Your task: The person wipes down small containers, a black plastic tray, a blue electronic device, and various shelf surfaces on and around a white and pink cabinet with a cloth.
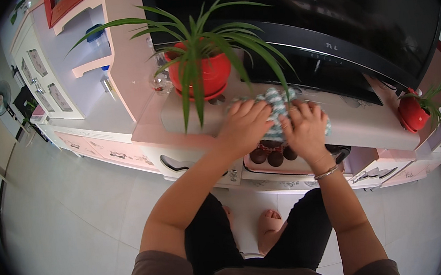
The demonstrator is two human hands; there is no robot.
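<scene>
A teal-and-white striped cloth (275,103) lies bunched on the pink top of a TV cabinet (380,124). My left hand (245,124) presses on the cloth's left part, its fingers bent over the edge. On the right part rests my right hand (306,124), with a bracelet at the wrist; its fingers curl into the fabric. Just beyond my left hand stands a red pot (209,72) on a red saucer, holding a spider plant (194,39) whose leaves hang over the cloth. Part of the cloth is hidden beneath both hands.
A large television (313,19) stands behind, with a black panel (306,68) below its frame. Farther right is a smaller red pot (413,111) with a plant. A glass ornament (160,83) sits left of the big pot. Under the cabinet top, a tray (276,170) holds several dark round objects.
</scene>
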